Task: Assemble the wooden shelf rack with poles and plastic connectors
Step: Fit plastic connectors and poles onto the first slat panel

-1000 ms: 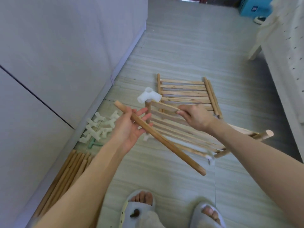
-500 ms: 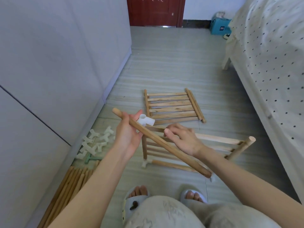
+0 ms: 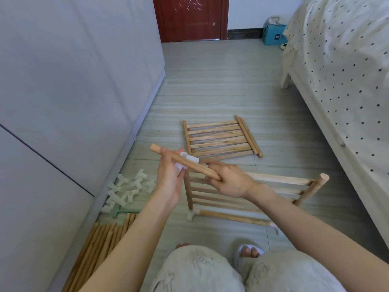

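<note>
Though round and smooth, wooden pole (image 3: 185, 163) in both hands (image 3: 229, 182).

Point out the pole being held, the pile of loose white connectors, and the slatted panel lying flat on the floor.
Held pole (image 3: 190, 163): head view, mid-shaft between the two hands.
Loose white connectors (image 3: 128, 191): head view, middle of the pile by the wall.
Flat slatted panel (image 3: 219, 138): head view, a central slat.

Connectors (image 3: 128, 191) lie left of the upright panel (image 3: 248, 197), flat panel (image 3: 221, 139) behind it.
</note>
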The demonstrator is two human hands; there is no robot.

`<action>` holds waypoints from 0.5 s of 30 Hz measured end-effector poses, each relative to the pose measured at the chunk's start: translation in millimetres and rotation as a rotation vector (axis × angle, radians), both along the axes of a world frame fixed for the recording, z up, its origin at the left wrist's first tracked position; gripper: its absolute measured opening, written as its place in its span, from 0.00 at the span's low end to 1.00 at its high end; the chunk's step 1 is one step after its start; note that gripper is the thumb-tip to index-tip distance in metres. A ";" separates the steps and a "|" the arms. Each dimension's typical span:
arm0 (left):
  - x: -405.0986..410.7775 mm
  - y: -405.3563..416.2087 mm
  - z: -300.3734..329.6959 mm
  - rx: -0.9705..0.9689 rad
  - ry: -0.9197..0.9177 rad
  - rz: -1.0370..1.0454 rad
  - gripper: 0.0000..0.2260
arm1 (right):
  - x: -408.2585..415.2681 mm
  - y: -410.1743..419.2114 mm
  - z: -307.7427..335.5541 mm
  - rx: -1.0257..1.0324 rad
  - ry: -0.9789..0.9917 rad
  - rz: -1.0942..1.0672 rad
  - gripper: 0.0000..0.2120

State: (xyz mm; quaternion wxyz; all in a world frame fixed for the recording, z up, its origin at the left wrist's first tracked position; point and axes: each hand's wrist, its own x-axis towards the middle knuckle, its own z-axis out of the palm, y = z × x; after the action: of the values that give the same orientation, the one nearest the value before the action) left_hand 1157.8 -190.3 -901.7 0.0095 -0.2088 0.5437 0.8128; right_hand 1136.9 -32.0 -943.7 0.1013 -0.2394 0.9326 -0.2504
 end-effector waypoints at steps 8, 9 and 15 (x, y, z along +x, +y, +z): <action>-7.6 -22.9 -9.5 -0.853 0.250 -0.545 0.10 | -8.6 18.9 -5.2 -0.531 -0.207 -0.436 0.05; -13.2 -23.9 -9.0 -0.951 0.290 -0.598 0.10 | -12.0 20.8 -4.3 -0.440 -0.222 -0.427 0.07; -25.0 -14.1 -21.7 -1.089 0.389 -0.513 0.03 | -16.4 42.1 -1.7 0.049 -0.269 -0.325 0.11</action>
State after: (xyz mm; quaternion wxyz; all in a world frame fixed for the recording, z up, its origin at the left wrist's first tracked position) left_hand 1132.8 -204.4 -923.5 -0.0027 0.1049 0.9039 0.4147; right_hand 1120.5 10.1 -945.4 0.1888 -0.0478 0.9429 -0.2703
